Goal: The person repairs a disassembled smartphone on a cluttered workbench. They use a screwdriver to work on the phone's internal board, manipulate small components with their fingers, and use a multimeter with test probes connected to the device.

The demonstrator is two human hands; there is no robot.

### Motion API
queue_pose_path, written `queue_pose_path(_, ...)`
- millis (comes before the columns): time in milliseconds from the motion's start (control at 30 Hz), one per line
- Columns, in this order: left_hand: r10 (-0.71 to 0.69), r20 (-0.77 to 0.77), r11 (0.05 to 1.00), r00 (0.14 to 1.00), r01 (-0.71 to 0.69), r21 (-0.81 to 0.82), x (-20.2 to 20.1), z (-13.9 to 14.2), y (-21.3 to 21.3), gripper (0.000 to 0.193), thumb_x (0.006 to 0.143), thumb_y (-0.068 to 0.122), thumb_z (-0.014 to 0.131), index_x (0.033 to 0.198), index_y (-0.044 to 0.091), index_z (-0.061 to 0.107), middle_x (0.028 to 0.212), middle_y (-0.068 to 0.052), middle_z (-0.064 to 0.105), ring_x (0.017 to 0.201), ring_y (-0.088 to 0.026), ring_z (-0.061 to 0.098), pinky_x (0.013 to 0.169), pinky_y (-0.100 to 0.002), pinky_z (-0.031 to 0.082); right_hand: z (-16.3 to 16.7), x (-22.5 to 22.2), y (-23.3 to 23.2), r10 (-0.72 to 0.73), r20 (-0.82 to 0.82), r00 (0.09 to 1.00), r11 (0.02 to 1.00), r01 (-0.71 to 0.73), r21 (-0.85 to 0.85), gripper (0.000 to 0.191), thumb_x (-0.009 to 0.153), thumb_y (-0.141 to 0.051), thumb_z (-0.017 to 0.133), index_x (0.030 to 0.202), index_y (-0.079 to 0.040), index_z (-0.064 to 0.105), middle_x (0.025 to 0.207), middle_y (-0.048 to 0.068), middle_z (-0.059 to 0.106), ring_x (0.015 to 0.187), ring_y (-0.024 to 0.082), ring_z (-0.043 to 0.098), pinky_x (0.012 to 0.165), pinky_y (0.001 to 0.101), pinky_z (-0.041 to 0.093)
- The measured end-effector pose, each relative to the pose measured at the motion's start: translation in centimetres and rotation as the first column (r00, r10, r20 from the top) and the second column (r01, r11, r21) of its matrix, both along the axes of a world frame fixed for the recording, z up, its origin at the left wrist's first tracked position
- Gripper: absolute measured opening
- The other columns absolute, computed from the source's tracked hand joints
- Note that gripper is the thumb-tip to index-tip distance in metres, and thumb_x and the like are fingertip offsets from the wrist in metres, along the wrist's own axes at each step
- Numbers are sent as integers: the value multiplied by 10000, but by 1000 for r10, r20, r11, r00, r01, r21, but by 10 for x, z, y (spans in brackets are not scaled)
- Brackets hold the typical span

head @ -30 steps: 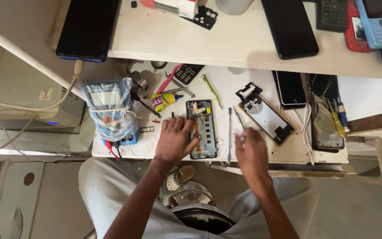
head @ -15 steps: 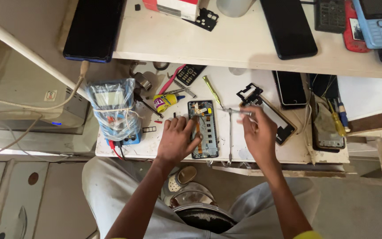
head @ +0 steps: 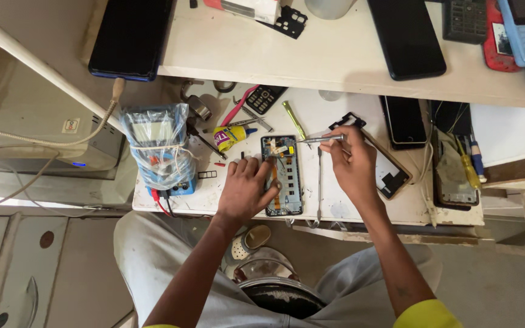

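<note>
An opened phone (head: 287, 170) lies back-up on the white lower shelf (head: 341, 206), its boards and orange flex cable exposed. My left hand (head: 245, 189) lies flat beside it, thumb and fingers pressing on its left edge. My right hand (head: 352, 163) grips metal tweezers (head: 318, 140), their tip pointing left at the top of the opened phone. A second thin metal tool (head: 319, 182) rests on the shelf between the phone and my right hand.
A plastic-wrapped blue multimeter (head: 158, 149) stands at left. A yellow glue tube (head: 229, 136), a green screwdriver (head: 294, 119), a phone frame (head: 390, 176) and more phones (head: 403, 120) crowd the shelf. Dark phones (head: 405, 36) lie on the upper shelf (head: 244, 48).
My right hand rose from the shelf's front edge, picked up the tweezers and brought their tip to the top of the opened phone. My left hand stayed on the phone.
</note>
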State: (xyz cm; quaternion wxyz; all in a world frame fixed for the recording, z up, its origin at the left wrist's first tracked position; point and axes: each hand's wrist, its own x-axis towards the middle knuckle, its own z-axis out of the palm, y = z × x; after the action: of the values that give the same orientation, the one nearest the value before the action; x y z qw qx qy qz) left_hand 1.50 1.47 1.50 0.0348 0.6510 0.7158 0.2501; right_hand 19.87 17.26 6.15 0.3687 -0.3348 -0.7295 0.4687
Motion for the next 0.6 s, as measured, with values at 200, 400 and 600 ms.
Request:
queue_pose_path(200,8,-14,1000,1000,-8,-15,0,1,1,505,948,408,595,1307,54,574,1123,-176,605,1041,-321,542,954,-460,387,-6,-3,1,-27,79,997,1000,26,13,135,1025,47,544,1157,43,570,1042,164,741,1006,229,782,825,284,627)
queue_pose_path(400,5,-7,999,1000,-6,-54,0,2,0,520,959,412,587,1330,49,567,1042,-166,587,1019,-315,538,949,-460,388,-5,-3,2,10,77,997,999,-12,30,132,1022,52,541,1152,45,565,1056,158,735,1010,232,781,818,282,626)
queue_pose_path(600,7,-17,999,1000,-8,-49,0,2,-1,487,959,414,589,1296,62,579,1066,-165,592,1016,-314,540,947,-459,391,-4,-4,3,-7,69,998,1000,5,24,143,1013,60,538,1154,49,563,1058,155,739,1011,235,780,834,287,633)
